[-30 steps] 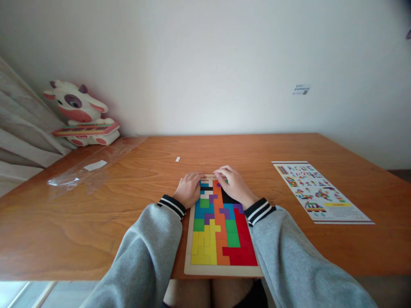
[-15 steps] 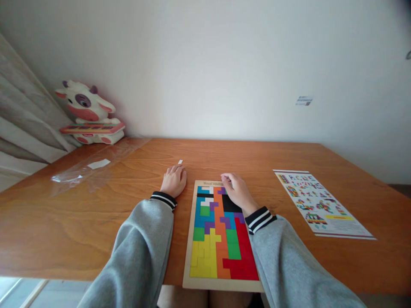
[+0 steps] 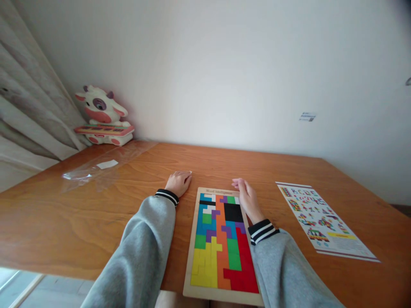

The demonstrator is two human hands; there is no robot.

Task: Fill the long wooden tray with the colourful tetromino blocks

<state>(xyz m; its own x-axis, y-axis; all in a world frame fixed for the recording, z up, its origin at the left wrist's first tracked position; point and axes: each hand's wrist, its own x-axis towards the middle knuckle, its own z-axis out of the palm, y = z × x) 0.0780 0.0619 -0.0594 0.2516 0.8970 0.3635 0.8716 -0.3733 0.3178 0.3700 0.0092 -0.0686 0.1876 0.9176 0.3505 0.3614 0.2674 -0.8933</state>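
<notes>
A wooden tray puzzle point(image 3: 205, 295) lies on the table before me, filled with yellow, orange, red, green, blue, purple and white block pieces; some areas are black. My left hand point(image 3: 179, 183) rests palm down on the table beyond the tray's upper left corner. Its fingers are closed, and a sliver of a white puzzle piece point(image 3: 190, 172) shows at the fingertips; the rest is hidden. Over the tray's upper right corner is my right hand point(image 3: 249, 200), its fingers loosely bent and pointing left, thumb in front. Nothing shows in it.
On the right lies a printed pattern sheet point(image 3: 324, 220). A clear plastic bag point(image 3: 93, 169) with a white label is at the left. Behind it, by the curtain, stands a cow toy keyboard point(image 3: 104, 117). The wooden table point(image 3: 128, 214) meets the wall at the back.
My left hand has turned rightward, the white puzzle piece moving with it. My right hand has shifted right, uncovering the tray's upper right pieces. The view has tilted slightly.
</notes>
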